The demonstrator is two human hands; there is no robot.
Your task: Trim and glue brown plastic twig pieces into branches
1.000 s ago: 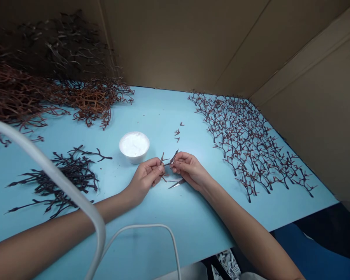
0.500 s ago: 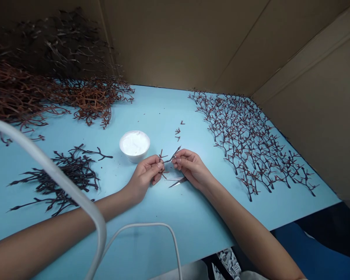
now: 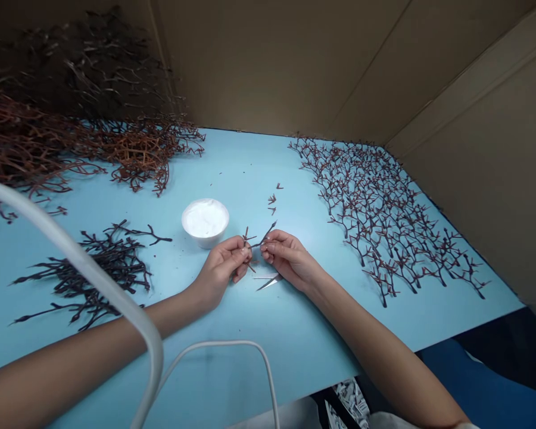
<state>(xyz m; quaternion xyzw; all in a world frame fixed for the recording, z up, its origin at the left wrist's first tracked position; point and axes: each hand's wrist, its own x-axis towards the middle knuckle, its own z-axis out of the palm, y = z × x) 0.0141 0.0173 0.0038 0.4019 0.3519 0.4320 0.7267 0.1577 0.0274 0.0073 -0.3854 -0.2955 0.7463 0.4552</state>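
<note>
The work surface is a light blue table (image 3: 268, 322), enclosed behind and to the right by cardboard walls (image 3: 272, 65). A heap of reddish-brown branching sprigs (image 3: 138, 149) occupies the far left, a looser pile of dark sprigs (image 3: 102, 268) lies nearer on the left, and a wide spread of sprigs (image 3: 384, 226) covers the right side in a close, even layer. A white bowl (image 3: 205, 244) holding a white substance stands left of centre, just beyond the left hand (image 3: 221, 268). The left hand and the right hand (image 3: 290, 259) work close together above the table's centre, both in a narrow fingertip pinch on a forked dark sprig (image 3: 256, 241). This is sound handling: the close pinch steadies the thin stem at short span and leaves its forks exposed. Small scissors (image 3: 268, 282) lie on the table just below the right hand, within easy reach. A few short sprig pieces (image 3: 272, 202) lie just beyond the hands.
</note>
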